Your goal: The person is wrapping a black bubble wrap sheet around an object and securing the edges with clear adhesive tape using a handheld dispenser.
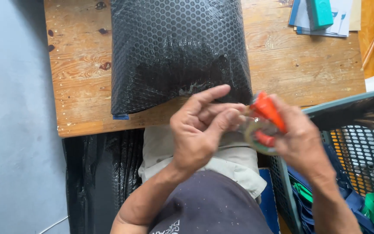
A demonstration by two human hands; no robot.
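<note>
Over the worktop [83, 86] edge, the right hand [304, 141] grips an orange tape dispenser [265, 123] while the left hand [200, 128] pinches at its roll from the left, just below the bubble-wrapped parcel [178, 52].

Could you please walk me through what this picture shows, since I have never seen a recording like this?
There is no machine here: a camera worn on a person's head looks down at their own two bare hands. The right hand holds an orange tape dispenser with a clear roll, and the left hand picks at the tape. On the wooden table lies a parcel in black bubble wrap. Papers sit at the far right corner. A mesh crate stands to the person's right.
</note>
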